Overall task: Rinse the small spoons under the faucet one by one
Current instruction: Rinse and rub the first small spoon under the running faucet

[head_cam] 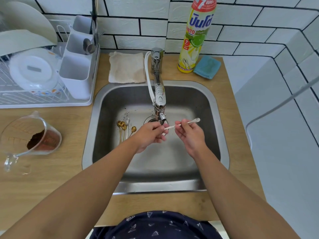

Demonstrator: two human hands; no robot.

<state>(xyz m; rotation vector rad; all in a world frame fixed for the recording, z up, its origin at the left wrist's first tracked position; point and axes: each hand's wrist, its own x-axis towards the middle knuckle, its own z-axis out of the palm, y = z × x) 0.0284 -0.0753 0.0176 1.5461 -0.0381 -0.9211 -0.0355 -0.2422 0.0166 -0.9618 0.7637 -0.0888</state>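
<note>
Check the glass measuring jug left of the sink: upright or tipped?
Tipped. The measuring jug lies on its side on the counter, brown powder pooled against its lower wall.

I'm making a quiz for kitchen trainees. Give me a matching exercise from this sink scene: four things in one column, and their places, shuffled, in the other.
Things:
1. silver spoon
2. gold spoons
3. blue sponge
4. beige cloth

Places:
A. on the counter, left of the faucet base
B. lying on the sink floor
C. beside the detergent bottle
D. held between the left hand and right hand

Pairs: 1-D, 2-B, 3-C, 4-A
</note>
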